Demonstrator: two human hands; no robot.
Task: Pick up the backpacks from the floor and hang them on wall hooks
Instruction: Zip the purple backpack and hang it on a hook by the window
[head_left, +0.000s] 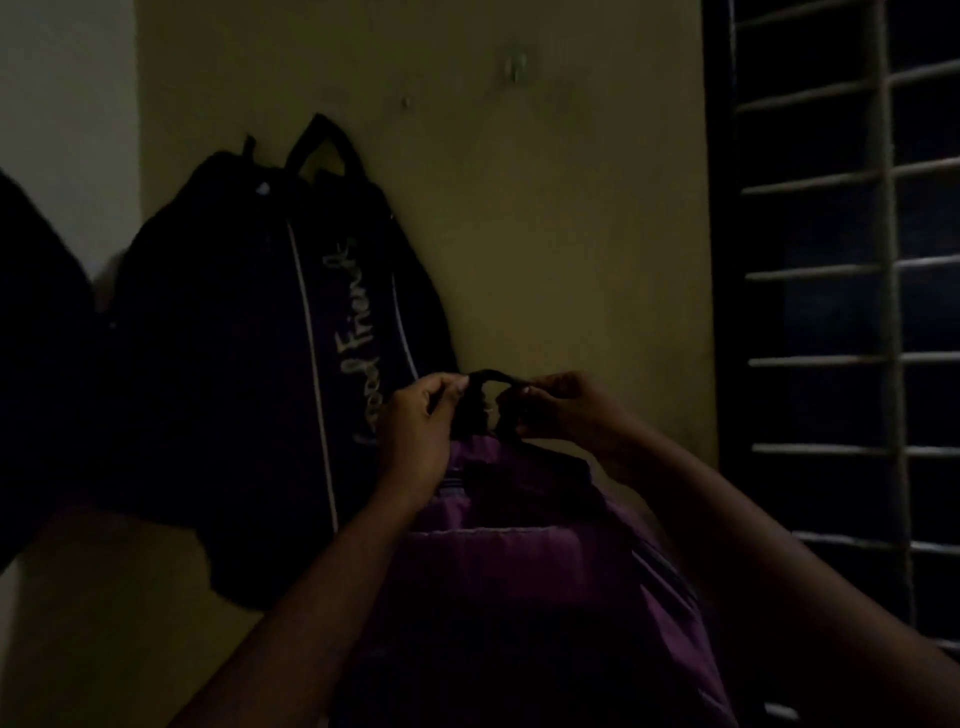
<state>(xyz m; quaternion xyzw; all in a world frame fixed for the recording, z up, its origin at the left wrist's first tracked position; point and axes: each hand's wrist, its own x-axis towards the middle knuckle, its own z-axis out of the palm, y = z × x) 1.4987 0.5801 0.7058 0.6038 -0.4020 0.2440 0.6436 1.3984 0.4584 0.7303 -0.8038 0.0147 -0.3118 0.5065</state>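
Between the two hands, left hand (415, 431) and right hand (563, 410) each pinch shut on the purple backpack's (519, 561) top loop (488, 378); up-left of that grip a dark backpack (270, 364) already hangs; an empty hook (515, 66) waits above, so this hanging remains.

A purple backpack (519, 571) is held upright in front of the yellowish wall, its front pocket edged with a pale seam. Its black top loop (488, 384) is stretched out sideways above the bag, below and well apart from a small wall hook (516, 66) higher up. To its left, a dark backpack (270, 364) hangs flat against the wall, with pale piping and light cursive lettering running up its front; its black handle (324, 143) stands up at the top. A smaller hook or peg (404, 102) sits between the two.
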